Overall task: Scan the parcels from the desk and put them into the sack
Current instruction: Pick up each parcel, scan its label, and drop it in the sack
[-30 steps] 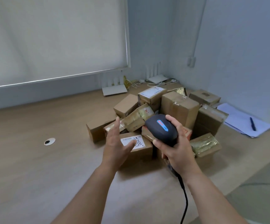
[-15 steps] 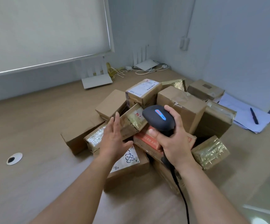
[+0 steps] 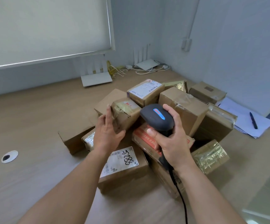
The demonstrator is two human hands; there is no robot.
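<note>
A wooden desk carries a heap of cardboard parcels; the nearest box has "5188" handwritten on its label. The left hand grips a taped parcel atop the heap. The right hand curls around a black scanner.

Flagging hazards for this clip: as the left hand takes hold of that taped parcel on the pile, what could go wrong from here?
1. The taped parcel leans on neighbours; lifting it may topple the pile.
2. The left hand holds only one end, so it could slip.
3. The scanner cable in the right hand trails over boxes and might snag.
</note>
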